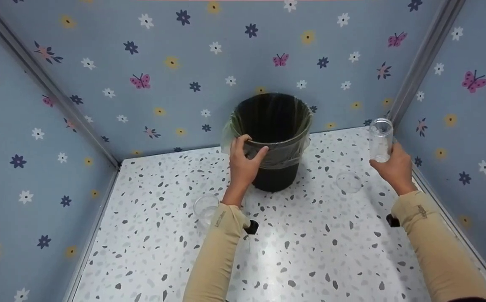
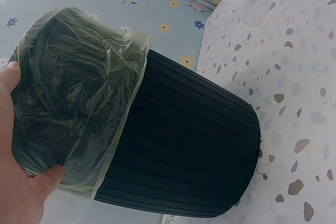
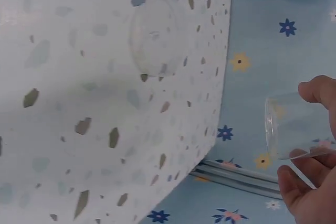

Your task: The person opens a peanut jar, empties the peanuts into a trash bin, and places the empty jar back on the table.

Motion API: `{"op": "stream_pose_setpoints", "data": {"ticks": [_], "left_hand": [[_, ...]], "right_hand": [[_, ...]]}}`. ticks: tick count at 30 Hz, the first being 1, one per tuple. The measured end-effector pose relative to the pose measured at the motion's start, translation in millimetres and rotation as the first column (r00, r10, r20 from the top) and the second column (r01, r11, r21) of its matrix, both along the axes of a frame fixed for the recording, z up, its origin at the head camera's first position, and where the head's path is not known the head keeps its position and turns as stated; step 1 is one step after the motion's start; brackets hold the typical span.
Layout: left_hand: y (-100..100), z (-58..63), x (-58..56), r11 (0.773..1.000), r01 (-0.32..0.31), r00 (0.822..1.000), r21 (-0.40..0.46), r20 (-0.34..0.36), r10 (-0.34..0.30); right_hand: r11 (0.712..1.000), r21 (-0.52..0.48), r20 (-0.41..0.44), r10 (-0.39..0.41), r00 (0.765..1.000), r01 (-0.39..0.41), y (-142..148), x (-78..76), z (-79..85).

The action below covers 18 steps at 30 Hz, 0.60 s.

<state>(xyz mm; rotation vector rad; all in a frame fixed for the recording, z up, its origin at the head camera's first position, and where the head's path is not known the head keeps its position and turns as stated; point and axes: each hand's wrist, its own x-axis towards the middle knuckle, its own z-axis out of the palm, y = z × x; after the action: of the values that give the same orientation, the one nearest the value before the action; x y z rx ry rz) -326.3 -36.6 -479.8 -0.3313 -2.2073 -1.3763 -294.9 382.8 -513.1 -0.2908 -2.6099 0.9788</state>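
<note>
A black trash bin (image 1: 274, 180) stands upright by the back wall, a clear plastic liner (image 1: 282, 155) folded over its rim. My left hand (image 1: 243, 163) grips the near left side of the rim, thumb on the liner's outside. In the left wrist view the liner (image 2: 73, 98) looks wrinkled against the bin (image 2: 178, 140). Off to the right, my right hand (image 1: 396, 165) holds a clear cup (image 1: 381, 140) between thumb and fingers. The right wrist view shows the cup (image 3: 289, 124) with its rounded end pointing away from the palm.
A clear round disc (image 1: 349, 182) lies on the speckled white surface (image 1: 310, 260) between bin and right hand. Another clear container (image 1: 206, 207) sits beside my left forearm, partly hidden by the sleeve. Flowered panels (image 1: 184, 50) enclose the surface at the back and both sides.
</note>
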Motion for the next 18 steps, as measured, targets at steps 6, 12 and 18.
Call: {"op": "stream_pose_setpoints", "data": {"ticks": [6, 12, 18], "left_hand": [[-0.5, 1.2, 0.9, 1.000, 0.011, 1.000, -0.004, 0.023, -0.011], [-0.9, 3.5, 0.0, 1.000, 0.000, 1.000, -0.011, 0.011, 0.000], [-0.1, -0.1, 1.2, 1.000, -0.003, 1.000, -0.001, 0.020, 0.003]], "right_hand": [[1.000, -0.014, 0.060, -0.001, 0.998, 0.001, 7.9, 10.7, -29.7], [1.000, -0.030, 0.134, 0.003, 0.991, 0.001, 11.2, 17.9, -55.1], [1.000, -0.011, 0.160, -0.019, 0.987, 0.021, 9.9, 25.0, -70.4]]}}
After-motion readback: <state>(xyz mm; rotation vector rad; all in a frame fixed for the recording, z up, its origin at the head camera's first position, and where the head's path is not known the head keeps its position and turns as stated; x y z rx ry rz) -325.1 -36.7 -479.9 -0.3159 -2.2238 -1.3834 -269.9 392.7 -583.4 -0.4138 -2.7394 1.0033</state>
